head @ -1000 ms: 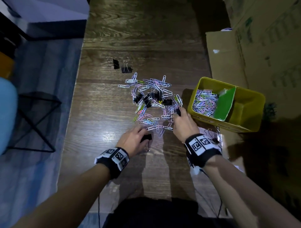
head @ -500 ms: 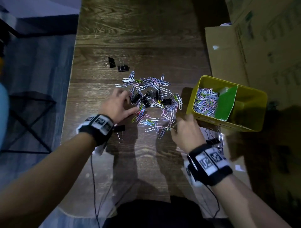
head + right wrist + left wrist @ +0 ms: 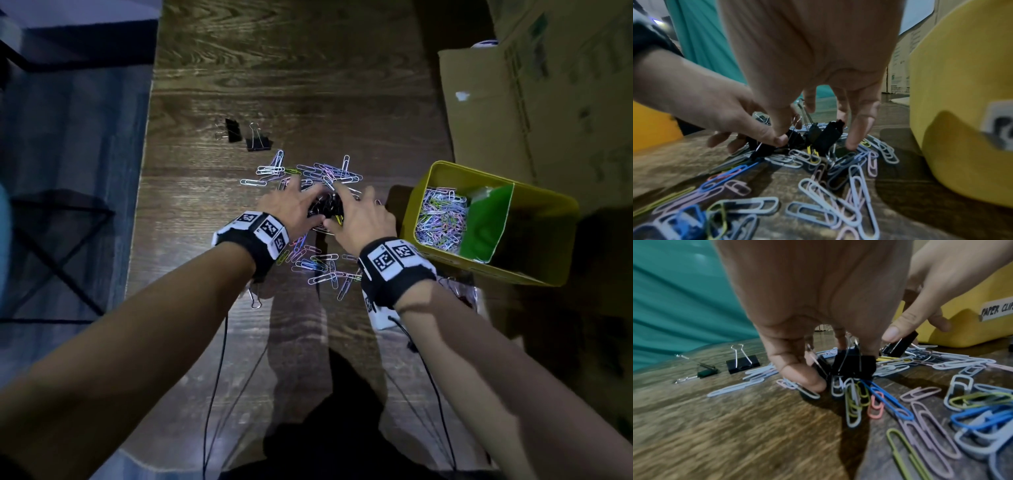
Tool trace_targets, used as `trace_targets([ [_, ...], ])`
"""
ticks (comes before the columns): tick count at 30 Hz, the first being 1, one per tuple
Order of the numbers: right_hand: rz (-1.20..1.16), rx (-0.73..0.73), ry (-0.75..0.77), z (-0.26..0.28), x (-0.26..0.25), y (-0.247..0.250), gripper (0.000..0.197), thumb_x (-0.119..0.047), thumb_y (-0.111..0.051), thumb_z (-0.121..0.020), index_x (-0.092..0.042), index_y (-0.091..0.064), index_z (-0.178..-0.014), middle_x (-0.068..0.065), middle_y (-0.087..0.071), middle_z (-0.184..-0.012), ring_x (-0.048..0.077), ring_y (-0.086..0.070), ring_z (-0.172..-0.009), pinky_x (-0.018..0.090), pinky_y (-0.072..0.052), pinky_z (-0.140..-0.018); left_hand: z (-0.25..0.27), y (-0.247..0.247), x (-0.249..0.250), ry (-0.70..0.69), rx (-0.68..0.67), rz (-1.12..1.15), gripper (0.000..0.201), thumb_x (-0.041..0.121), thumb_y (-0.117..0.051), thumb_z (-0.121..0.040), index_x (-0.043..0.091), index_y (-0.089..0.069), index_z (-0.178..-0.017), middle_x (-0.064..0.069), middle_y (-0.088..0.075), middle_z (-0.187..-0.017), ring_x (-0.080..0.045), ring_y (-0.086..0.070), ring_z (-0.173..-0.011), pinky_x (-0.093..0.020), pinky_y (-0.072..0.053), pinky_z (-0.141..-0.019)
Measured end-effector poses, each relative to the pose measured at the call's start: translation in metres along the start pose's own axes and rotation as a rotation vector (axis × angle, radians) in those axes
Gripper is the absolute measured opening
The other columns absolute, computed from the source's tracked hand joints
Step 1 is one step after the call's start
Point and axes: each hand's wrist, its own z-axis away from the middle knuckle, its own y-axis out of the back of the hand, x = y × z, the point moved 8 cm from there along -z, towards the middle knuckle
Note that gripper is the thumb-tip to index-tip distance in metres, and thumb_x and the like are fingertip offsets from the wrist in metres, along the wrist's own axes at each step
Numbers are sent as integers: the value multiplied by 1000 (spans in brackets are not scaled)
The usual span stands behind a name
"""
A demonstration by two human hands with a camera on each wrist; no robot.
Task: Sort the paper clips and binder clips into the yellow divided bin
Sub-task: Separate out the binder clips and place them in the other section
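A mixed pile of coloured paper clips (image 3: pixel 318 263) lies on the wooden table (image 3: pixel 301 68), with a cluster of black binder clips (image 3: pixel 325 207) at its middle. My left hand (image 3: pixel 305 202) and right hand (image 3: pixel 346 205) meet over that cluster. In the left wrist view my left hand (image 3: pixel 838 369) grips several binder clips (image 3: pixel 851 365) between thumb and fingers. The right hand (image 3: pixel 818 133) closes round the same clips (image 3: pixel 826 138) from the other side. The yellow divided bin (image 3: pixel 544 209) stands at the right, with paper clips (image 3: pixel 442 219) left of its green divider (image 3: pixel 486 222).
Two more binder clips (image 3: pixel 233 130) (image 3: pixel 257 140) sit apart at the far left of the pile, and the wire handle of another (image 3: pixel 255 301) shows under my left wrist. Cardboard boxes (image 3: pixel 548 102) stand behind the bin. The table's left edge (image 3: pixel 147 171) drops to the floor.
My left hand has moved right from the pile's left side onto the binder clip cluster. My right hand has moved forward from the pile's near edge to meet it there.
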Motion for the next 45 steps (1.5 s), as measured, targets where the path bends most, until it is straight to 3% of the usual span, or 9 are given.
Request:
trace_targets([
  [9, -182, 74, 44, -8, -3, -2, 22, -23, -53, -94, -13, -52, -113, 18, -52, -109, 40, -59, -95, 43, -47, -77, -1, 1, -11, -72, 132, 259, 26, 40, -46, -92, 23, -50, -111, -10, -50, -108, -34, -56, -93, -49, -49, -78],
  [12, -320, 102, 41, -8, 3, 2, 12, -14, -55, -92, -10, -63, -99, 16, -57, -103, 33, -59, -91, 30, -41, -73, 3, 8, -17, -98, 228, 435, 20, 30, -56, -89, 14, -61, -100, -10, -60, -96, -28, -57, -89, -36, -46, -79],
  [17, -429, 201, 13, -6, 13, 20, 12, -13, -61, -89, -11, -73, -87, 11, -67, -100, 25, -62, -92, 27, -44, -79, 17, 9, -41, 77, 242, 796, 12, 28, -66, -83, 16, -65, -87, 7, -59, -67, -14, -63, -50, -23, -46, -42],
  [22, -422, 365, -46, -8, 22, 64, 15, -10, -58, -90, -8, -73, -93, 15, -64, -108, 28, -62, -96, 26, -44, -82, 32, 19, -81, 205, 341, 1056, 4, 16, -66, -83, 17, -63, -83, 5, -61, -54, -1, -56, -38, -12, -43, -39],
  [26, -299, 268, -148, -30, 29, 79, 18, -4, -54, -89, -1, -68, -100, 21, -59, -112, 39, -60, -101, 37, -51, -88, 41, 26, -137, 331, 407, 786, 12, 23, -66, -84, 14, -67, -90, -6, -63, -65, 3, -59, -43, -13, -44, -41],
  [28, -203, 168, -186, -42, 30, 78, 25, -8, -55, -89, 4, -61, -110, 23, -51, -122, 41, -55, -110, 41, -48, -94, 43, 27, -159, 373, 409, 643, 16, 24, -66, -83, 12, -68, -93, -12, -68, -82, -11, -67, -62, -29, -57, -59],
  [31, -118, 123, -222, -56, 32, 76, 34, -12, -58, -88, 5, -55, -117, 23, -41, -132, 39, -49, -117, 39, -43, -98, 45, 26, -173, 425, 385, 507, 20, 22, -66, -83, 8, -68, -97, -17, -66, -99, -32, -63, -86, -37, -53, -78],
  [40, -163, 87, -454, -67, 50, 38, 70, -16, -58, -86, 4, -22, -143, 21, -14, -150, 45, -15, -138, 51, -30, -108, 60, 19, -165, 553, 220, 316, 43, 43, -68, -78, 17, -55, -110, -7, -36, -133, -30, -54, -106, -47, -49, -91],
  [45, -171, 197, -218, -48, 21, 26, 87, -25, -65, -79, -4, -15, -147, 25, 1, -155, 42, 3, -143, 60, -16, -111, 60, 51, -120, 427, 511, 286, 29, 37, -58, -86, 15, -57, -104, -9, -44, -126, -26, -56, -101, -39, -52, -79],
])
